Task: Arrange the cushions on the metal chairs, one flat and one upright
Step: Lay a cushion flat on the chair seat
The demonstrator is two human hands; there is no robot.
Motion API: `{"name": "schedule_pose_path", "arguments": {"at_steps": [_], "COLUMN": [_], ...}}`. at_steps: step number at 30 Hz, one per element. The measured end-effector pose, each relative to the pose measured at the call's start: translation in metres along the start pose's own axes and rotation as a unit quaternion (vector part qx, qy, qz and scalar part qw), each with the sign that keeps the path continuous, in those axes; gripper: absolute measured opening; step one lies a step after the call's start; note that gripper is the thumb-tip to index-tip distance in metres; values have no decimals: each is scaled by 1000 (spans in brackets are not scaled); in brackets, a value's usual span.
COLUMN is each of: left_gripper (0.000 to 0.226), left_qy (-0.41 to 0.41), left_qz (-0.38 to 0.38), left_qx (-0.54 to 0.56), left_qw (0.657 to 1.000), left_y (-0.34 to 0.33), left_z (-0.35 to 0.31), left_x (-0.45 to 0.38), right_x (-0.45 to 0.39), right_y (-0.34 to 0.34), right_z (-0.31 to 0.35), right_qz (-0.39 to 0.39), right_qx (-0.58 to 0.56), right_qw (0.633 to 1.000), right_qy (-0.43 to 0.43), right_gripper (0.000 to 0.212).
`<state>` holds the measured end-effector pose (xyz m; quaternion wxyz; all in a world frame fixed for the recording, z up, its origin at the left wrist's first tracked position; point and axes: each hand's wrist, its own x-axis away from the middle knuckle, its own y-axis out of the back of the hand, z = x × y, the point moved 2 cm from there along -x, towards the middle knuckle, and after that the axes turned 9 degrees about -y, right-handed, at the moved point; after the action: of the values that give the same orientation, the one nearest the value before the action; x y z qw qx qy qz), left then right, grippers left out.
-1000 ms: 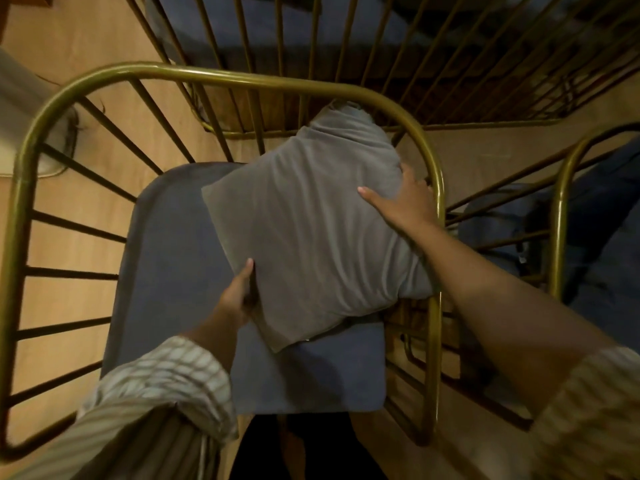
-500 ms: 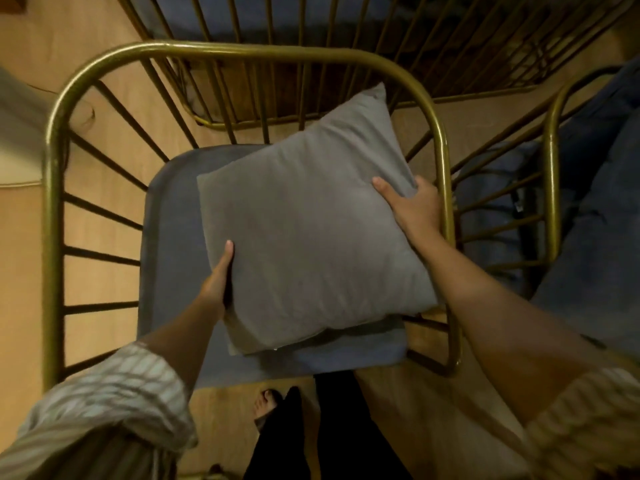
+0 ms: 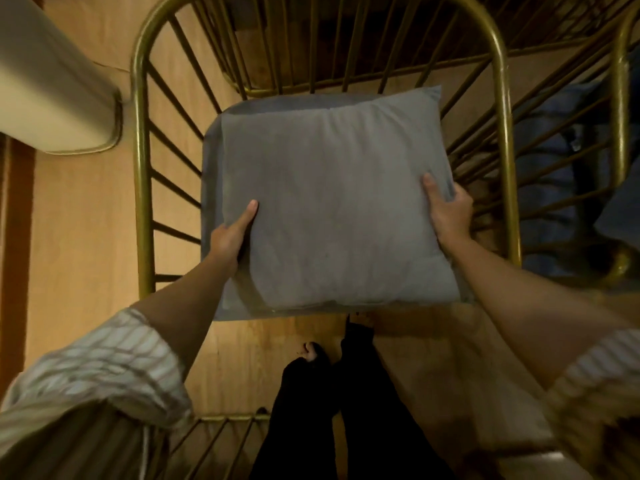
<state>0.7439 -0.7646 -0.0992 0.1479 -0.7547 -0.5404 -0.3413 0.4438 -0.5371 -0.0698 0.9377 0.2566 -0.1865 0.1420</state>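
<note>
A square grey cushion (image 3: 332, 199) fills the middle of the head view, squared over the blue seat pad (image 3: 211, 188) of a brass wire chair (image 3: 140, 140). Only a strip of the pad shows at the cushion's left and front edges. My left hand (image 3: 230, 235) grips the cushion's left edge, thumb on top. My right hand (image 3: 448, 211) grips its right edge, fingers pressed into the fabric. Whether the cushion rests on the pad or hovers just above it cannot be told.
A second brass chair (image 3: 620, 109) with dark blue cushions (image 3: 554, 174) stands close on the right. A pale rounded furniture edge (image 3: 52, 88) sits at upper left. More brass wire work (image 3: 221, 431) is near my dark-trousered legs (image 3: 332, 393) on the wooden floor.
The cushion turned from a skewed diamond angle to square with the seat and came toward the front. My hands slid to its left and right edges.
</note>
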Motion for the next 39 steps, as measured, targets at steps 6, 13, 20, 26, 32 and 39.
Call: {"name": "schedule_pose_path", "arguments": {"at_steps": [6, 13, 20, 26, 32, 39], "left_gripper": [97, 95, 92, 122, 121, 104], "left_qy": [-30, -25, -12, -37, -65, -59], "left_qz": [-31, -23, 32, 26, 1, 33], "left_qx": [-42, -80, -112, -233, -258, -190], "left_qw": [998, 996, 993, 971, 964, 979], "left_y": [8, 18, 19, 27, 25, 24], "left_z": [10, 51, 65, 81, 83, 57], "left_x": [-12, -18, -13, -11, 7, 56], "right_x": [-18, -20, -17, -12, 5, 50], "right_y": [-24, -26, -20, -20, -23, 26], "right_z": [-27, -72, -91, -125, -128, -96], "right_qz": [79, 122, 114, 85, 33, 119], "right_qx": [1, 49, 71, 153, 249, 328], "right_qw": [996, 987, 985, 979, 946, 930], "right_qy": [-42, -94, -107, -106, -205, -116], "right_gripper": [66, 85, 83, 73, 66, 73]}}
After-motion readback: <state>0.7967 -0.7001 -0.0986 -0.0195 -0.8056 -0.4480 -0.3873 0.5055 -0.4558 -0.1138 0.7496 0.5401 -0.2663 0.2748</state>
